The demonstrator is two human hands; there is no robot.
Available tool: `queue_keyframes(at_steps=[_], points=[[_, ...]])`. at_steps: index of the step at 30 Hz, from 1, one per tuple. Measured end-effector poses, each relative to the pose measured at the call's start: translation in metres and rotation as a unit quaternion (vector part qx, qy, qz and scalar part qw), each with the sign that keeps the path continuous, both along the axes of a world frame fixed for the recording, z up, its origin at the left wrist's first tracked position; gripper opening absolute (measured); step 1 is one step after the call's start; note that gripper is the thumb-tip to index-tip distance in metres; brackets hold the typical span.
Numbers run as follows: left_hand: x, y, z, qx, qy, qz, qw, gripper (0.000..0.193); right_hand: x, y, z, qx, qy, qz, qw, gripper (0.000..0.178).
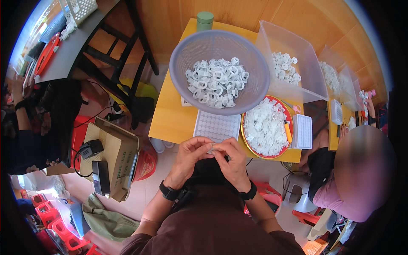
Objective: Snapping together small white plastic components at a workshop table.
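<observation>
My left hand [191, 154] and my right hand [231, 158] meet at the table's front edge, fingertips pinched together on a small whitish piece [211, 148]. Its exact kind is hidden by the fingers. Just beyond them lies a white tray [217, 126] with rows of round shapes. A grey-purple plastic basket [178, 63] behind the tray holds a heap of white ring-shaped plastic parts [216, 83]. To the right of my hands, a red round tray [285, 149] is piled with small white pieces [264, 129], and an orange-handled tool [288, 131] lies on the pile.
A clear plastic bin [312, 83] with white parts stands at the back right. Near it are a white stacked tray [302, 131] and a green canister [205, 20] at the yellow table's [163, 123] far edge. A cardboard box [123, 157] sits left. Another person [344, 178] sits at right.
</observation>
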State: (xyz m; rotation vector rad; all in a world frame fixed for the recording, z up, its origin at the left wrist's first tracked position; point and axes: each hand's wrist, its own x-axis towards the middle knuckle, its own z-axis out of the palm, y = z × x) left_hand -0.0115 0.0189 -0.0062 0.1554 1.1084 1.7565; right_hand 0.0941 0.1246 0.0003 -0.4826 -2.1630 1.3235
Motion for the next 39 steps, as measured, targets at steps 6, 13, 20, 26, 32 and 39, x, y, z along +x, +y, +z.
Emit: queue_keyframes(at_steps=[6,13,20,26,32,39], points=[[0.003,0.005,0.010,0.004,0.030,0.009,1.000,0.012,0.004,-0.005,0.001,-0.254,0.037,-0.028,0.966,0.024],[0.008,0.004,0.006,0.003,0.041,0.008,0.999,0.013,0.007,-0.001,0.001,-0.366,0.017,-0.003,0.930,0.012],[0.009,0.003,0.004,0.003,0.091,0.023,0.996,0.013,0.001,-0.003,0.001,-0.384,0.023,-0.028,0.922,0.010],[0.011,0.005,-0.006,-0.037,0.251,0.020,0.967,0.013,-0.001,-0.002,-0.002,-0.401,0.039,-0.031,0.915,0.011],[0.011,0.004,-0.007,-0.045,0.259,0.034,0.964,0.012,-0.003,-0.005,0.001,-0.387,0.032,-0.037,0.921,0.009],[0.009,0.003,-0.010,-0.043,0.264,0.039,0.963,0.011,-0.005,-0.007,-0.009,-0.378,0.041,-0.043,0.924,0.009]])
